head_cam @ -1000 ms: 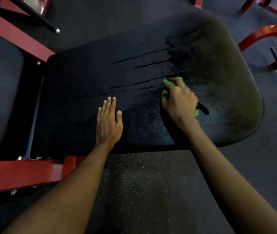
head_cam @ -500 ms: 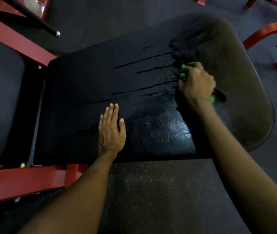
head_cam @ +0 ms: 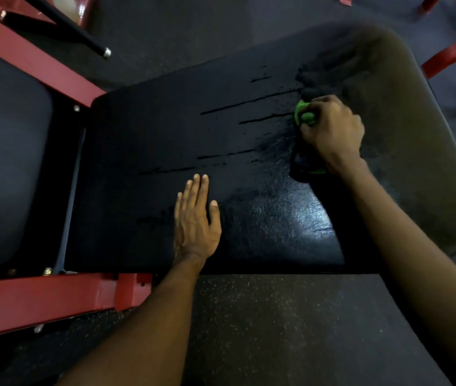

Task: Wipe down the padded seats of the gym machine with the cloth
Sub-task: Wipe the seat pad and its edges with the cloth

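Observation:
A wide black padded seat fills the middle of the view, with wet streaks and a shiny wet patch near its front edge. My right hand grips a bunched green cloth and presses it on the pad's right half. Most of the cloth is hidden under the fist; a green edge shows below the wrist. My left hand lies flat on the pad near its front edge, fingers straight and together. A second black pad sits to the left, across a gap.
Red frame bars run along the front left and slant up the left side. A black bar with a metal tip crosses the top left. More red machine legs stand at the right. Speckled dark rubber floor lies below.
My right hand carried the green cloth up and to the right across the pad, then a little back to the left. The left hand stayed flat in place.

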Tool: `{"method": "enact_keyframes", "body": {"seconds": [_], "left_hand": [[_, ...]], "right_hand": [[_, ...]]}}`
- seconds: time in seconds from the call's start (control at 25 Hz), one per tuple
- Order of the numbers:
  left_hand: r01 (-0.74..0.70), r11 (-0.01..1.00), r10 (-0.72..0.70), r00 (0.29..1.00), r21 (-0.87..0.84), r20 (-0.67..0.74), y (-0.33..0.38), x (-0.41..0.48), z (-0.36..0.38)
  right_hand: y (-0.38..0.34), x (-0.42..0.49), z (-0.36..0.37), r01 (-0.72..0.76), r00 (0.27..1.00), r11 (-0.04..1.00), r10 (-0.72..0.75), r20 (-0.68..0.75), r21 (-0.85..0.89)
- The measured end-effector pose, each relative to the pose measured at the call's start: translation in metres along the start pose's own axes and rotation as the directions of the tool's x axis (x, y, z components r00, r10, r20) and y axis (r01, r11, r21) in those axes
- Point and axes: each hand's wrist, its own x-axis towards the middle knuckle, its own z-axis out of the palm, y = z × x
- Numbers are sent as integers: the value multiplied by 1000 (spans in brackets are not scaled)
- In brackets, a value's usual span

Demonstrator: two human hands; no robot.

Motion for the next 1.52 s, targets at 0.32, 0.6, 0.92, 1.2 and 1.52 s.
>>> {"method": "enact_keyframes", "body": {"seconds": [0.32,0.6,0.92,1.2,1.52], "left_hand": [[-2,1000,2,1000,11,2,0,0,0],[-4,1000,4,1000,0,7,2,0,0],[-7,1000,7,1000,-7,-9,1,-1,-1],[-1,1000,1,1000,10,3,1,0,-1],[-9,1000,8,1000,-9,-17,0,0,-1]], "right_hand": [[-19,-40,19,213,977,975,-212,21,-63],[-8,-18,29,50,996,999,-49,-75,12],[-58,-51,67,471,876,876,-478,60,110],[-63,-41,79,421,906,907,-422,40,19],[-77,-52,73,481,871,877,-479,108,12]]}}
